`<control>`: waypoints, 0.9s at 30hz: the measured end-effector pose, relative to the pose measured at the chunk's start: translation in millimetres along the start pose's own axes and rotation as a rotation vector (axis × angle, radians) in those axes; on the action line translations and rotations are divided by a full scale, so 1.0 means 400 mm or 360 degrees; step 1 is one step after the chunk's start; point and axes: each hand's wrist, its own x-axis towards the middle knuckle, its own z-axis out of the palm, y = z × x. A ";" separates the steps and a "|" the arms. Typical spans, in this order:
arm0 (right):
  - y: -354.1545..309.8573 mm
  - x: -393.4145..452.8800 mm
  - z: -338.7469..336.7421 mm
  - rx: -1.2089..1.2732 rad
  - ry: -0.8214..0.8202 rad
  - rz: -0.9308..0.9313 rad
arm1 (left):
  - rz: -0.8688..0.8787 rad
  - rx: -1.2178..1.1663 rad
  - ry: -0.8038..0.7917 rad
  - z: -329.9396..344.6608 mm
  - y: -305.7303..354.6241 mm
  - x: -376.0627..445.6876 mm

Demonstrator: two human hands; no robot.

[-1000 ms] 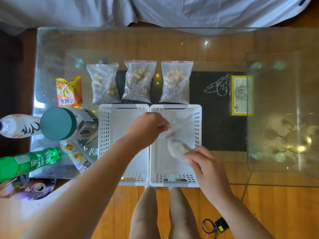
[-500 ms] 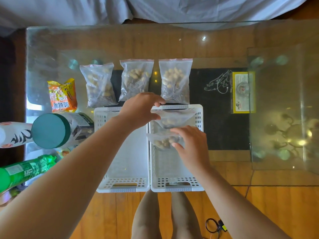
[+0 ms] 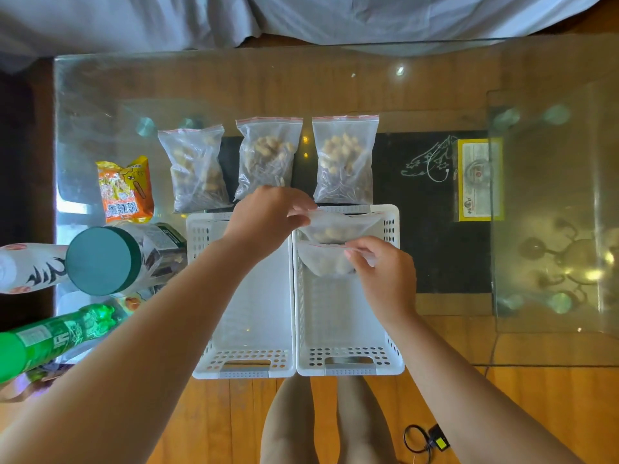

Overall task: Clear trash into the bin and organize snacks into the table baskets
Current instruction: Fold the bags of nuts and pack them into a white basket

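Wooden floorboards show through the clear glass table (image 3: 335, 82), and a grey cloth (image 3: 301, 15) hangs along its far edge.

Head view: two white perforated plastic baskets stand side by side at the near edge of the table, the left white basket (image 3: 244, 329) touching the right white basket (image 3: 348, 329), which serves as the landmark. Inside the far end of the right white basket stand two small clear zip bags of nuts. The left hand (image 3: 268, 219) pinches the top edge of the farther zip bag (image 3: 338, 227) between thumb and curled fingers. The right hand (image 3: 382, 272) pinches the top edge of the nearer zip bag (image 3: 321, 262), its fingers curled over the seal.

Just beyond the right white basket lies a row of three larger clear zip bags of nuts and seeds: the left bag (image 3: 196, 169), the middle bag (image 3: 268, 155) and the right bag (image 3: 345, 159). Left of that row lies an orange snack packet (image 3: 125, 189). Farther left of the baskets lie a tube with a teal lid (image 3: 100, 259), a white printed bottle (image 3: 26, 267) and a green plastic bottle (image 3: 50, 339). Right of the right white basket, under the glass, sits a black mat (image 3: 428, 229) bearing a yellow-bordered card (image 3: 477, 179).
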 end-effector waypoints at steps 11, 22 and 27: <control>0.085 -0.033 0.041 0.0694 -0.0325 0.0634 | -0.0383 -0.0685 -0.0308 0.108 -0.082 -0.118; 0.094 0.003 0.069 0.0392 -0.0260 0.0510 | -0.0278 -0.0636 0.0176 0.136 -0.041 -0.093; 0.094 0.030 0.068 0.0355 -0.0299 0.0546 | -0.0309 -0.0599 0.0149 0.135 -0.036 -0.065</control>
